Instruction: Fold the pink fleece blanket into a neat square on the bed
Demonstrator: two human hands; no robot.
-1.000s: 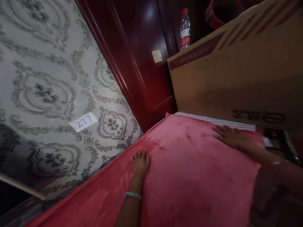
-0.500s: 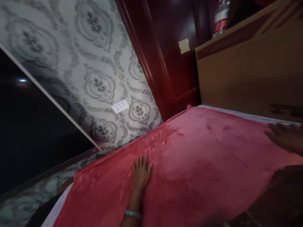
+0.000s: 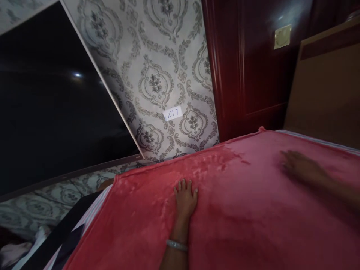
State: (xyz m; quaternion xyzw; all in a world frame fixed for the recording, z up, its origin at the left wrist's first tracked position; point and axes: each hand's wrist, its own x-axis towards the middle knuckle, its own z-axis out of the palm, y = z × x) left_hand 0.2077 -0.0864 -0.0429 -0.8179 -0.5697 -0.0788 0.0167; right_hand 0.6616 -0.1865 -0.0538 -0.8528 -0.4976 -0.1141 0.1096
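A red plush blanket (image 3: pixel 242 210) is spread over a striped sheet, whose edge shows at the left and far right. My left hand (image 3: pixel 185 199), with a silvery bracelet (image 3: pixel 176 245) on the wrist, lies flat on the blanket with its fingers spread. Farther right, my right hand (image 3: pixel 300 167) is over the pink-looking part of the blanket, blurred by motion. Its fingers stretch toward the left and hold nothing that I can see. Darker brushed patches mark the pile near both hands.
A large dark TV screen (image 3: pixel 64 101) stands at the left before patterned wallpaper (image 3: pixel 156 86). A paper marked 277 (image 3: pixel 173 113) is on the wallpaper. Behind the bed are dark red wood panelling (image 3: pixel 261 82) and a cardboard box (image 3: pixel 326 90) at the right.
My right hand has moved left across the blanket, away from its right edge. The left hand stays flat on the blanket. The view has turned left, showing more of the screen.
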